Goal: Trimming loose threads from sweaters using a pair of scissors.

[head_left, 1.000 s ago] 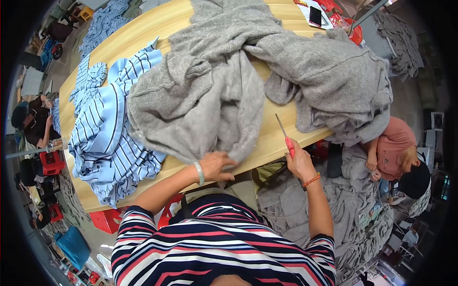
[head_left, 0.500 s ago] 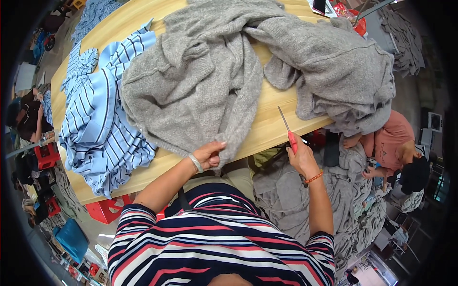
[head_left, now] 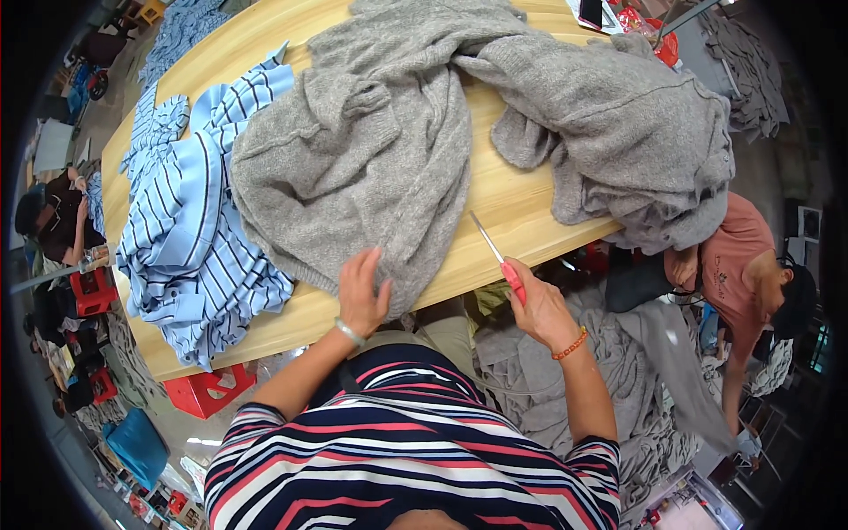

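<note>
A fuzzy grey knit garment [head_left: 353, 168] lies bunched on the wooden table [head_left: 477, 265] before me. My left hand [head_left: 362, 296] rests on its near edge, fingers stretched out and thumb apart. In my right hand [head_left: 543, 314] is a slim tool with a long metal blade and a red handle, seemingly a pair of scissors [head_left: 510, 276] seen nearly edge-on. The blade points forward and left over bare wood, just right of the knit and apart from it. More grey knitwear [head_left: 627, 132] is heaped at the table's right side, joining the nearer bundle at the back.
Blue striped shirts [head_left: 194, 230] are piled on the table's left. Below the right edge, a large heap of grey knits [head_left: 609, 389] sits beside a person in pink [head_left: 738, 256]. A red stool [head_left: 210, 389] stands under the left edge; a phone [head_left: 592, 12] lies at the far right.
My left hand has let go of the knit's pinched edge and spread its fingers, moving slightly left. The scissors have come left and nearer me. The person in pink has shifted a grey knit.
</note>
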### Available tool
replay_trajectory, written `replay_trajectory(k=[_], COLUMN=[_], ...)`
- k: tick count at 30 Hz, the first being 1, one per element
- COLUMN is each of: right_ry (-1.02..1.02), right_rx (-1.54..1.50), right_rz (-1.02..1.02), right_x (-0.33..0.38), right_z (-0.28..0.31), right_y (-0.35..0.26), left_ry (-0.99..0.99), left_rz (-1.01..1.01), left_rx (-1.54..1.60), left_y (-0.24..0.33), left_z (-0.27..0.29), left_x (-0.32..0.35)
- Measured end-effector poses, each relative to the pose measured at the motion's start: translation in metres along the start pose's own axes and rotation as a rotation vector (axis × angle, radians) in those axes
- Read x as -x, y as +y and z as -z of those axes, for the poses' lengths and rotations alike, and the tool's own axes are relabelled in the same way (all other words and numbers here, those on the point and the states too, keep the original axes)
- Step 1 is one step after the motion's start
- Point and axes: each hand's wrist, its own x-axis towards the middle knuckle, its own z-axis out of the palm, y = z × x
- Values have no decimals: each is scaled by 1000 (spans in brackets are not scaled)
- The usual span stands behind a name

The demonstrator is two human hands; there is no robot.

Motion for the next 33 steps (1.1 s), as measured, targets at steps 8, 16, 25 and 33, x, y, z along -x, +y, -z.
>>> replay_trajectory(k=[8, 16, 25, 33], right_ry=[-122, -171, -265, -323], right_rx=[141, 250, 294, 283], right_rz=[-19, 4, 78, 53], right_x=[-21, -64, -72, -51], right_z=[2, 10, 6, 5], right_y=[-26, -54, -60, -65], left_ry=[-241, -336, -373, -416], left_rz=[-278, -234, -265, -225], left_rx=[-336, -351, -352, -323], left_y=[-26, -36, -40, -59], left_z=[-74, -84, -81, -41], left_x=[-101, -105, -114, -68])
